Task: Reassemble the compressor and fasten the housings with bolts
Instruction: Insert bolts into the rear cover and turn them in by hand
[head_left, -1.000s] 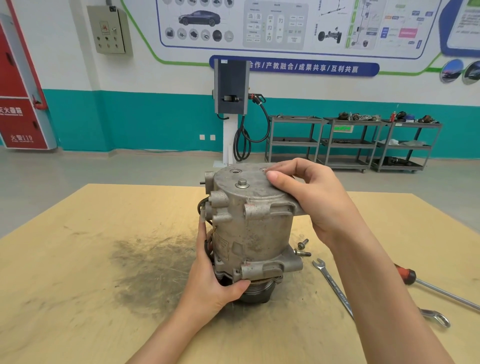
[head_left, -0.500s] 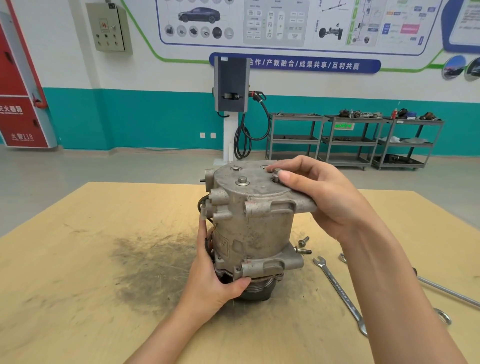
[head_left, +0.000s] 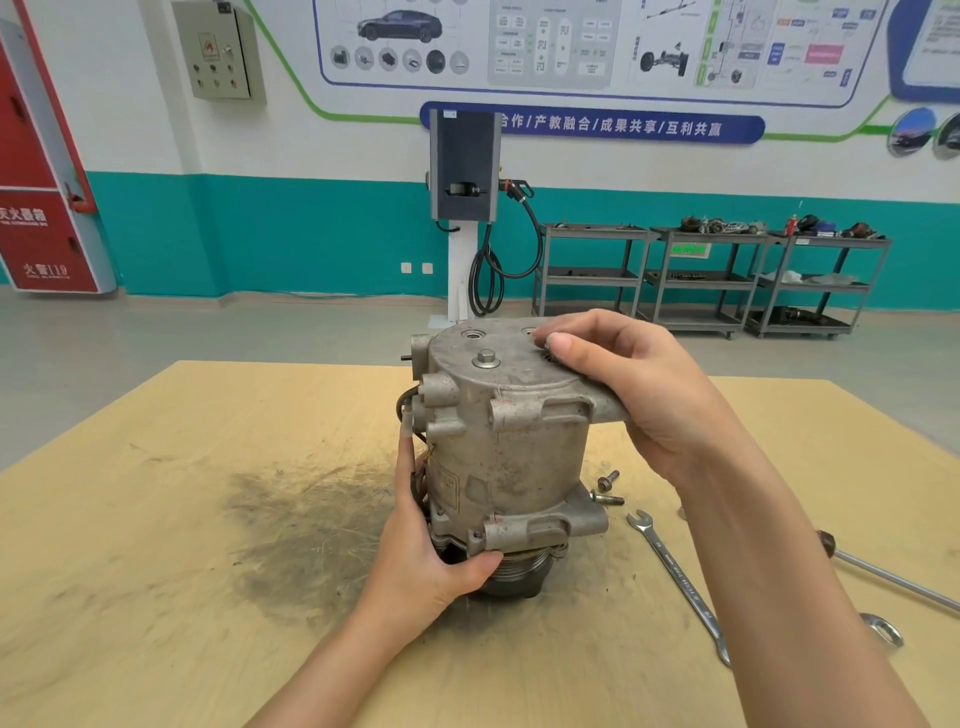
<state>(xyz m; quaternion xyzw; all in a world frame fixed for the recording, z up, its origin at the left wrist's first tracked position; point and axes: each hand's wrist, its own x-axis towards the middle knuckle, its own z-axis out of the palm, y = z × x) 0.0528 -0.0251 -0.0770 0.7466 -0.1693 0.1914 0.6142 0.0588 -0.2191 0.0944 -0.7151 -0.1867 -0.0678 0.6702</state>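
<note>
Right now, in the head view, the compressor (head_left: 511, 457) is standing upright on the wooden table (head_left: 156, 519), pulley end down, near the table's middle. The left hand (head_left: 431, 561) is gripping the compressor's lower housing from the left side, its grip wrapped around the flange with the thumb pressing just under the front lug and the fingers reaching up along the left wall by the black wire. The right hand (head_left: 644, 395) is resting over the compressor's top right edge, its grip narrow, with the thumb and fingertips pinching together at a hole in the top cover; whether anything is sitting between them, I cannot tell. A hex bolt (head_left: 486, 358) is sitting in the top cover, left of those fingertips. Two loose bolts (head_left: 607, 491) are lying on the table just right of the compressor's base. Further right, a combination wrench (head_left: 675, 577) is lying flat, and beyond it a screwdriver (head_left: 893, 577) is partly hidden by the right forearm. A dark smudge (head_left: 306, 519) is marking the table left of the compressor.
</note>
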